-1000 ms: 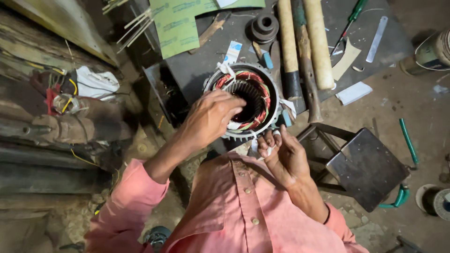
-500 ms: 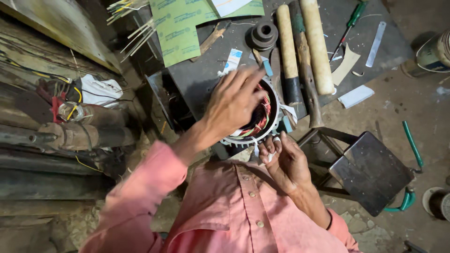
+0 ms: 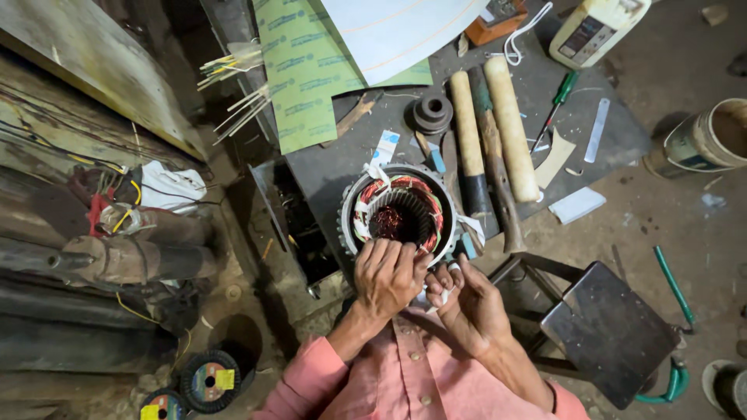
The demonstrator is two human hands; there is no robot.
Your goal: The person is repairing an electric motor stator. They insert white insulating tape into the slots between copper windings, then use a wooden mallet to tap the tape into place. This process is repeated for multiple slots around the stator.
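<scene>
The motor stator [image 3: 398, 214], a round metal ring with red and copper windings inside, sits on the dark workbench [image 3: 545, 117] just in front of the person's chest. Both hands work at its near rim. The left hand [image 3: 387, 276] lies palm down over the edge, fingers curled and pressed together on the winding there; what, if anything, is pinched under them cannot be seen. The right hand [image 3: 467, 299] sits just beside it, touching it at the knuckles, fingers bent in around a small white strip [image 3: 445, 294] (probably a slip of insulating paper).

To do this well, the person would likely keep the left fingers firm on the coil so the wires stay bunched, and feed the strip in with short, gentle pushes, since thin wire enamel scratches easily against the metal slots.

Both wrists are bent downward, forearms coming up from the pink sleeves and converging at the rim, elbows tucked close to the body. Two wooden handles [image 3: 510, 124] and a green screwdriver [image 3: 556, 101] lie well apart on the bench; a metal stool [image 3: 607, 330] stands to the right.
</scene>
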